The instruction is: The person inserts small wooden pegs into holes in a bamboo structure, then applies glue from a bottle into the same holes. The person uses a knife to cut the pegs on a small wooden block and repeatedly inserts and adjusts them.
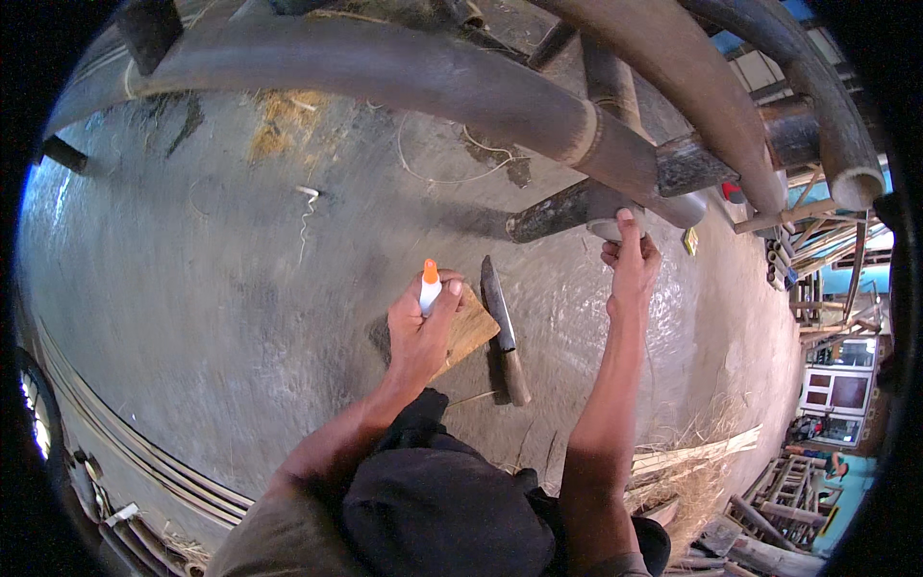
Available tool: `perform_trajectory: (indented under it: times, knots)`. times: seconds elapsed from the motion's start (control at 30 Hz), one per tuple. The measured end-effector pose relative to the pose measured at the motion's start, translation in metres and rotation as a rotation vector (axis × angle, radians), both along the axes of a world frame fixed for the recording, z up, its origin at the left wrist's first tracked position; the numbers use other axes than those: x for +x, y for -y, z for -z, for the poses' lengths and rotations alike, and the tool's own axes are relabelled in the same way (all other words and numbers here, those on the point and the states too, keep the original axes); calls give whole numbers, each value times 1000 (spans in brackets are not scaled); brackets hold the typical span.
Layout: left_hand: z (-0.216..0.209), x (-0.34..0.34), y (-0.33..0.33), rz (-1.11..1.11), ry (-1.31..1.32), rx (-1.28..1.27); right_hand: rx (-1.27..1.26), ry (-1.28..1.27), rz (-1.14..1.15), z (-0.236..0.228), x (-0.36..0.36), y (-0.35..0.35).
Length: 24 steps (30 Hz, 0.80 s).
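Note:
My left hand (419,325) is closed around a small white glue bottle (430,297) with an orange tip pointing up. Just under that hand is a flat wooden block (469,332), partly covered by it. To the block's right, a long knife (500,313) with a wooden handle lies on the floor, blade pointing away from me. My right hand (632,258) reaches forward and grips the pale round end of a dark bamboo piece (604,204), thumb on top and fingers curled below. This piece sits beneath a thick bamboo pole (413,82); the exact joint is partly hidden.
More thick bamboo poles (683,67) cross overhead at the far right. Long thin strips (135,438) lie at the left. Split bamboo (697,450) and shavings (707,490) are at the near right. A thin loop of cord (437,180) rests on the concrete floor (240,317). Another person (835,466) is far off right.

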<state>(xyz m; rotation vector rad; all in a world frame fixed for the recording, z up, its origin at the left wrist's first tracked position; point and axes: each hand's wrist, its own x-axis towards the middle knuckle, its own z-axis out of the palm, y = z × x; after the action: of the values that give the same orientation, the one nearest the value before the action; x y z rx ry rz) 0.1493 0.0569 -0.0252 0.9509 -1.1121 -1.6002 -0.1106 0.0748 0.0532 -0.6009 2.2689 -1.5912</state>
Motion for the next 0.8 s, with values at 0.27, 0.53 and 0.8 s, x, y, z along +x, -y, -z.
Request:
perform_trajectory:
  times: [0.27, 0.53, 0.8]
  knots:
    - [15, 26, 2, -24, 80, -18, 65, -5, -6, -4, -1, -1]
    - [23, 45, 2, -13, 115, 11, 109, -40, 11, -5, 1, 0]
    - [21, 38, 8, -30, 116, -63, 138, -88, -7, -5, 4, -5]
